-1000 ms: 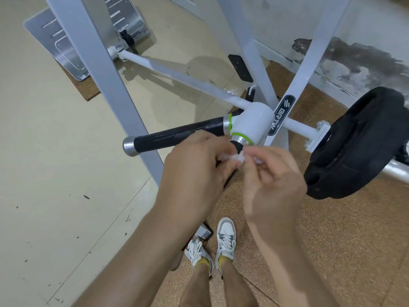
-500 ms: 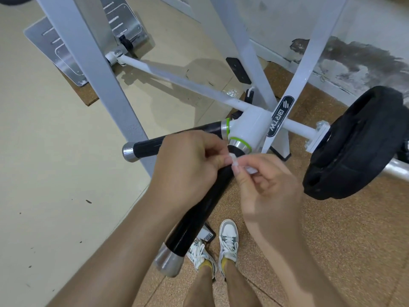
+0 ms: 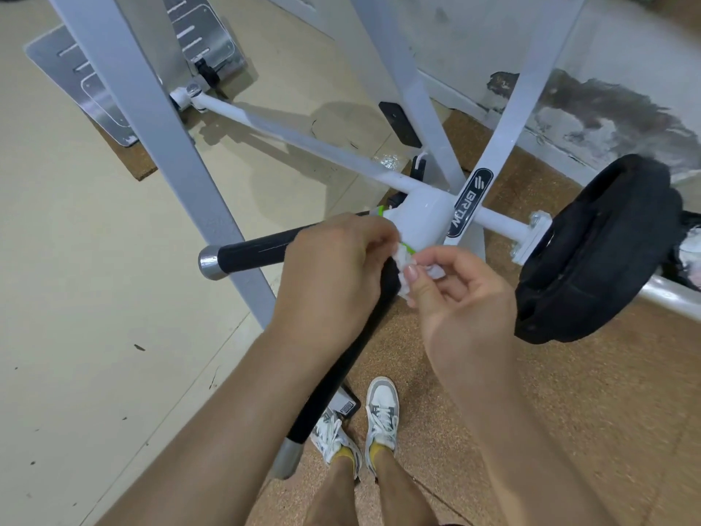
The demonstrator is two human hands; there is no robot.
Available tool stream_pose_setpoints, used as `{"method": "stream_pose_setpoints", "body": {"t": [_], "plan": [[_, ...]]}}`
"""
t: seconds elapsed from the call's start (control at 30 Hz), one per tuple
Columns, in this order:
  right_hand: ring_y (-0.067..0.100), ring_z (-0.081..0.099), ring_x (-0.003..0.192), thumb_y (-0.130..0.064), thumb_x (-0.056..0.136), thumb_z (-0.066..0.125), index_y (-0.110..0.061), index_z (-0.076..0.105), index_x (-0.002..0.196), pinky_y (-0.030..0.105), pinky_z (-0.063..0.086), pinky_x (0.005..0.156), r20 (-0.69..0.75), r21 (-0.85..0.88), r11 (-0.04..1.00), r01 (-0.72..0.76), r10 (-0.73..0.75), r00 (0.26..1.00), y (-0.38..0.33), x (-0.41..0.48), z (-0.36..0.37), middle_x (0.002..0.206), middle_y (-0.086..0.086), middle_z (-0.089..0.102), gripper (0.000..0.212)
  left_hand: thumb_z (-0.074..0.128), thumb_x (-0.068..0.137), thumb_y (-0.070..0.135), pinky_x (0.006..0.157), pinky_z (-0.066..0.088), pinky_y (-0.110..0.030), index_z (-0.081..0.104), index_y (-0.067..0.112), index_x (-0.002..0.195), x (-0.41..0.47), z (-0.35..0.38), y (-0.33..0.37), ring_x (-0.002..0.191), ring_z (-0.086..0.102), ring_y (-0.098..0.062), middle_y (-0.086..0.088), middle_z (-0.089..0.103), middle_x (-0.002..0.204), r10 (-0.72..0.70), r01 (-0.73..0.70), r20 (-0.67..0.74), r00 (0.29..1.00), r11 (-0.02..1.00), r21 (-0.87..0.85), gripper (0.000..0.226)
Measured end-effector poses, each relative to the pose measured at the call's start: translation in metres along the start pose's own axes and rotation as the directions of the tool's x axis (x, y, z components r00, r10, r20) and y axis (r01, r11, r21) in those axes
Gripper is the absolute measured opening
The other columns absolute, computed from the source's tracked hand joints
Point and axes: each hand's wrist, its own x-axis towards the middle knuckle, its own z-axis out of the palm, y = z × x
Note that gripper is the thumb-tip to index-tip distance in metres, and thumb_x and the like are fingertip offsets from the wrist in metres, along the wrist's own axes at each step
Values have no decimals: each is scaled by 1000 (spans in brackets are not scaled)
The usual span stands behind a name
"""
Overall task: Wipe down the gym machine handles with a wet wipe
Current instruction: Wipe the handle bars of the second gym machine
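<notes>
Left hand (image 3: 333,275) and right hand (image 3: 459,298) pinched crumpled white wet wipe (image 3: 404,265) just beside white hub (image 3: 425,218), over black padded handle (image 3: 347,368). Risk — bunched wipe could tear or drop; fingertip pinch looked slight.

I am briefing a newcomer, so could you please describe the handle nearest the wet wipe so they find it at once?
Find the white hub beside the black weight plate; two silver-capped black handles leave it. The near handle runs from the hub, under the left hand and the wet wipe, down toward the shoes. The other handle points to the person's left instead.
</notes>
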Motion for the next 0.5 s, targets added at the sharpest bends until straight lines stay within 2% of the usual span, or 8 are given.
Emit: {"method": "stream_pose_setpoints", "body": {"t": [0.07, 0.1, 0.17, 0.2, 0.27, 0.37, 0.43, 0.5], "plan": [[14, 66, 62, -10, 85, 68, -24, 66, 79, 25, 54, 58, -32, 95, 992, -80, 83, 996, -1, -4, 4, 74, 4, 70, 15, 59, 85, 19, 67, 50, -36, 72, 20, 90, -5, 0, -1, 80, 64, -20, 1, 70, 86, 63, -64, 14, 998, 997, 45, 14], [13, 65, 61, -7, 85, 67, -19, 66, 79, 24, 54, 57, -27, 233, 956, -176, 187, 982, -3, -5, 4, 71, 3, 70, 14, 56, 86, 21, 65, 50, -36, 71, 19, 93, -11, -1, -1, 81, 64, -20, 2, 70, 90, 118, -122, 52, 992, 989, 89, 16], [12, 62, 62, -1, 85, 63, -10, 68, 81, 22, 50, 57, 85, 521, 751, -406, 427, 900, -6, -5, 3, 71, 4, 70, 11, 50, 86, 29, 61, 50, -35, 68, 20, 98, -25, 1, 4, 83, 64, -21, 3, 68, 98, 162, -189, 144, 976, 962, 197, 23], [12, 60, 63, -1, 85, 61, -8, 69, 85, 21, 47, 57, 153, 579, 657, -482, 494, 856, -8, -4, 1, 73, 5, 70, 10, 49, 83, 34, 57, 50, -34, 67, 21, 98, -28, 4, 7, 81, 63, -23, 3, 66, 98, 153, -190, 159, 975, 948, 256, 27], [10, 57, 66, -8, 80, 64, -5, 71, 96, 21, 38, 58, 244, 584, 598, -549, 516, 821, -8, -5, -3, 81, 7, 71, 18, 54, 79, 37, 51, 48, -31, 68, 22, 93, -27, 10, 8, 73, 63, -23, 4, 65, 89, 144, -179, 131, 981, 931, 318, 25], [11, 52, 76, -23, 69, 68, -13, 75, 97, 22, 38, 63, 287, 501, 685, -529, 445, 848, -8, -9, -14, 94, 1, 74, 30, 63, 78, 37, 55, 49, -32, 71, 26, 85, -18, 8, 2, 69, 64, -18, 7, 67, 77, 113, -123, 65, 991, 976, 178, 16], [12, 49, 81, -27, 75, 68, -27, 77, 96, 26, 40, 72, 269, 358, 802, -478, 402, 875, -9, -10, -20, 96, -7, 74, 22, 68, 77, 39, 63, 51, -31, 73, 29, 86, -13, 0, 2, 73, 66, -13, 9, 72, 78, 7, -8, 18, 1000, 998, 67, 15], [8, 53, 84, -21, 86, 65, -35, 75, 96, 26, 43, 79, 217, 260, 887, -382, 331, 918, -8, -10, -19, 101, -6, 72, 20, 74, 76, 36, 67, 51, -31, 71, 26, 80, -6, -1, 1, 72, 66, -11, 9, 71, 73, -145, 145, 15, 989, 988, -54, 11]]}}
